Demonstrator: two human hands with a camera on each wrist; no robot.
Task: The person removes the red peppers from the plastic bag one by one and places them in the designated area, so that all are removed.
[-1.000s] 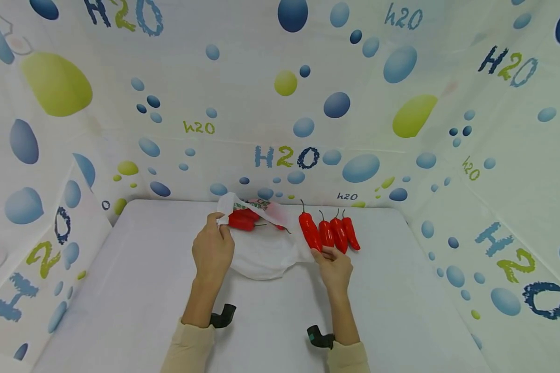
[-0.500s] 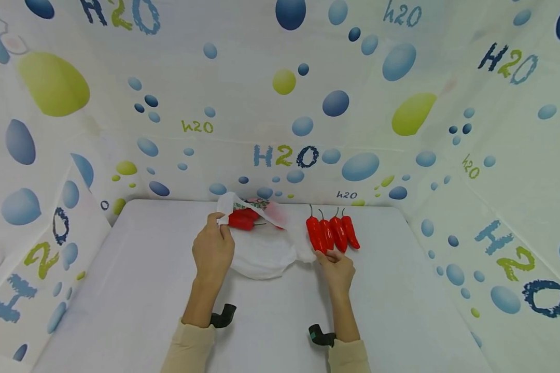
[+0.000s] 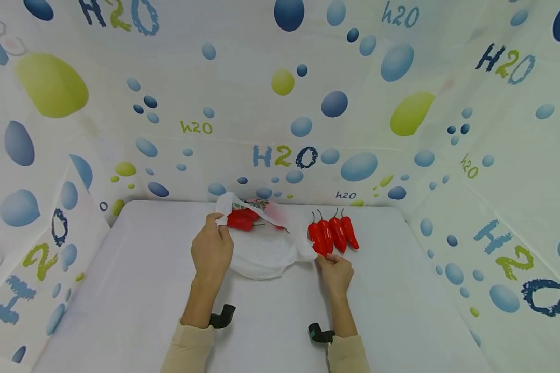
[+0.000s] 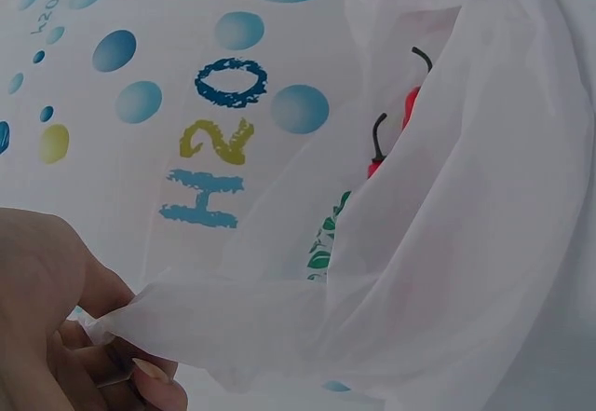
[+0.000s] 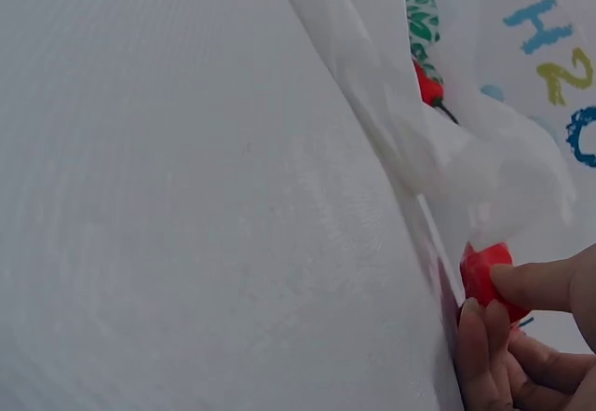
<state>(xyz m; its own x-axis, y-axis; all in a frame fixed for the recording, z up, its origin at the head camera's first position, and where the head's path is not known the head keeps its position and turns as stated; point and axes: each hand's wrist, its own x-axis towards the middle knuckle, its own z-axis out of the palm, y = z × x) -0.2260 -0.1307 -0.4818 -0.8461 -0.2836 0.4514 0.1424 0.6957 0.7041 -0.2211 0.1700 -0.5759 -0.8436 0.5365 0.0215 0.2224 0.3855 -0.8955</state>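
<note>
My left hand [image 3: 212, 248] pinches the edge of a thin white plastic bag [image 3: 263, 256] and keeps its mouth raised. Through the opening, red peppers [image 3: 240, 221] with dark stems show; the rest of the bag's contents is hidden. Right of the bag, several long red peppers [image 3: 338, 234] lie side by side, stems to the back. The leftmost red pepper [image 3: 315, 233] is by my right hand [image 3: 337, 273], whose thumb and fingers pinch its lower end. In the right wrist view, that red pepper end [image 5: 484, 273] is between thumb and fingers, close to the bag.
A white table [image 3: 270, 321] lies under everything. Behind it and at both sides hang white sheets [image 3: 242, 93] printed with blue and green drops and H2O lettering. The bag's right edge [image 3: 303, 251] lies close to the pepper row.
The pepper in my right hand has shifted right, up against the others in the row, and its stem end has lowered slightly. My left hand still holds the bag edge in place.
</note>
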